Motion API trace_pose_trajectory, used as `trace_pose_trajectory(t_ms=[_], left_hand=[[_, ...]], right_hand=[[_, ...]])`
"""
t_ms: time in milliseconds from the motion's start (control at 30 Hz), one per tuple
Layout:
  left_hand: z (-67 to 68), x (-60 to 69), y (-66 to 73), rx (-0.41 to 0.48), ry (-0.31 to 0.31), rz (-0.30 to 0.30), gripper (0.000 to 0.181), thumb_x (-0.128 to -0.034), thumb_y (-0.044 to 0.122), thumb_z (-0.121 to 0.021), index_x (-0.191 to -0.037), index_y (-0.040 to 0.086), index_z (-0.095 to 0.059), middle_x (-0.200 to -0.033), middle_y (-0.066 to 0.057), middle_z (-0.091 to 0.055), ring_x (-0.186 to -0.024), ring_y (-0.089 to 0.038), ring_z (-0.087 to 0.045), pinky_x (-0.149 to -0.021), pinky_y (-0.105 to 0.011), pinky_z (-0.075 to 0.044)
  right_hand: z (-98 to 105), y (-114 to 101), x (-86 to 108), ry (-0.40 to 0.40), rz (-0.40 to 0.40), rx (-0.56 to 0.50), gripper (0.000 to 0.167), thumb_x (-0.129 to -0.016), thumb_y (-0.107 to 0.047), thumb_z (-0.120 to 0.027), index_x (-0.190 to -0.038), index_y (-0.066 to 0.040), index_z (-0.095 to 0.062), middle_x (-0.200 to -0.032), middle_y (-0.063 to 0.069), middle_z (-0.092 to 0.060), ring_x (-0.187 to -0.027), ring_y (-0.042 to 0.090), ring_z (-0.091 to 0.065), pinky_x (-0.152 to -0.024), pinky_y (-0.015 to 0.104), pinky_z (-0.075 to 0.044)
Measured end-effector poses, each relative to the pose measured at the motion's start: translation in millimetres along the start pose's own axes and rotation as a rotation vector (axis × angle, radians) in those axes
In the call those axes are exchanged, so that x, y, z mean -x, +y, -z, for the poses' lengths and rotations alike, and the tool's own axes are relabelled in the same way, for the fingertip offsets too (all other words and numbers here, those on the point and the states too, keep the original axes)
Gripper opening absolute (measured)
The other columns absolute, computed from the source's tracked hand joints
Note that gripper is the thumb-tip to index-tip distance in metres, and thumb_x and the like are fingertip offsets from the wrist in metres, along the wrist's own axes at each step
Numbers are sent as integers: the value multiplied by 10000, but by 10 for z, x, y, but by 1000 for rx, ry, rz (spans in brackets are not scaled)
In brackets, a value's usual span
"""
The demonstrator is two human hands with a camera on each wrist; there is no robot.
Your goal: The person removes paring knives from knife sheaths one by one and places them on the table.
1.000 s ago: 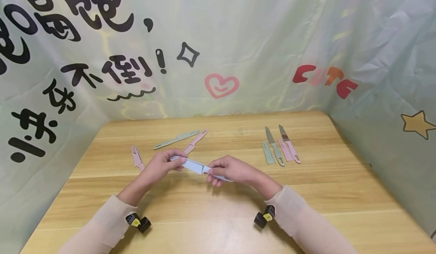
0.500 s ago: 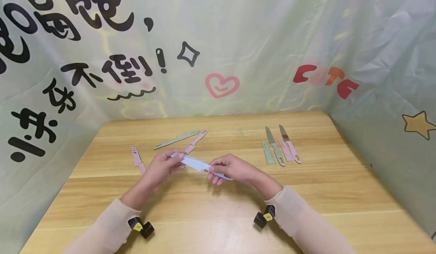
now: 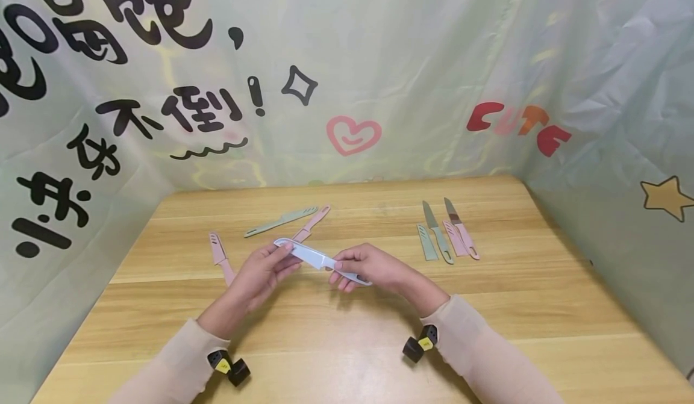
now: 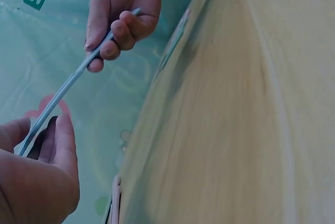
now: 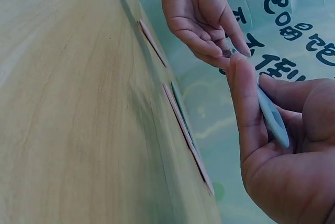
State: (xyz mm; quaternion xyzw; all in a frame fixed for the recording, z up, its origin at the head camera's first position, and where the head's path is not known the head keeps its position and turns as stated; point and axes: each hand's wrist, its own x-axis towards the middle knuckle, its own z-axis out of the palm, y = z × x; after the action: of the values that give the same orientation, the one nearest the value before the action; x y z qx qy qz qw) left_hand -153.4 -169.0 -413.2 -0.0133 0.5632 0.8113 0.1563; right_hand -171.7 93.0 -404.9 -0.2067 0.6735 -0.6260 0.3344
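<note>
A light-blue knife in its blue sheath (image 3: 308,255) is held above the table between both hands, slightly tilted. My left hand (image 3: 265,273) pinches the sheath near its tip, thumb on top and fingers beneath. My right hand (image 3: 370,267) grips the handle (image 3: 358,280), its fingers curled round it. In the left wrist view the knife (image 4: 67,85) is seen edge-on, running from the left hand (image 4: 44,182) up to the right hand (image 4: 125,14). The right wrist view shows the handle end (image 5: 272,116) in the right hand (image 5: 288,150), while the sheath is mostly hidden there.
Behind the hands lie a green sheathed knife (image 3: 281,222) and a pink sheathed one (image 3: 311,226). Another pink sheathed knife (image 3: 219,253) is left of the left hand. At right lie a bare green knife (image 3: 438,232) and a bare pink knife (image 3: 461,229), with green (image 3: 426,242) and pink sheaths (image 3: 454,239).
My left hand has shifted slightly down and right, showing more of the sheath's tip. The knife has turned a little. My right hand stays almost still; the knives on the table have not moved.
</note>
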Motion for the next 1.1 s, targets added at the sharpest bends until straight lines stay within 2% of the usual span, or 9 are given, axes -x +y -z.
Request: trace_pose_trajectory(t_ms=[300, 533, 833, 1100], left_hand=[[-56, 8, -61, 114, -37, 55, 313, -1012, 125, -537, -1237, -81, -468, -1109, -171, -646, -1041, -242, -653, -1031, -356, -473], [-98, 12, -107, 135, -68, 80, 301, -999, 141, -567, -1221, -43, -480, -1104, -149, -648, -1046, -229, -650, -1084, -398, -408], [-143, 10, -147, 199, -80, 118, 352, -1008, 113, -538, -1301, -36, -413, -1136, -159, -650, -1064, -237, -647, -1053, -359, -452], [-150, -22, -204, 243, -55, 125, 320, -1014, 87, -515, -1304, -19, -433, -1151, -167, -644, -1087, -255, -642, -1063, -374, -443]], right_hand=[[31, 45, -15, 17, -22, -39, 336, -1020, -105, -510, -1208, 170, -556, -975, 182, -699, -782, 208, -679, -767, 338, -612], [30, 61, -18, 12, -38, -66, 330, -1016, -109, -517, -1197, 162, -567, -964, 171, -702, -773, 199, -675, -755, 318, -610], [29, 91, -20, 9, -53, -79, 278, -1013, -118, -522, -1155, 98, -622, -997, 214, -689, -772, 195, -676, -767, 334, -609], [36, 90, -34, 5, -59, -81, 333, -1017, -142, -513, -1212, 119, -579, -981, 196, -695, -774, 192, -671, -755, 326, -608]])
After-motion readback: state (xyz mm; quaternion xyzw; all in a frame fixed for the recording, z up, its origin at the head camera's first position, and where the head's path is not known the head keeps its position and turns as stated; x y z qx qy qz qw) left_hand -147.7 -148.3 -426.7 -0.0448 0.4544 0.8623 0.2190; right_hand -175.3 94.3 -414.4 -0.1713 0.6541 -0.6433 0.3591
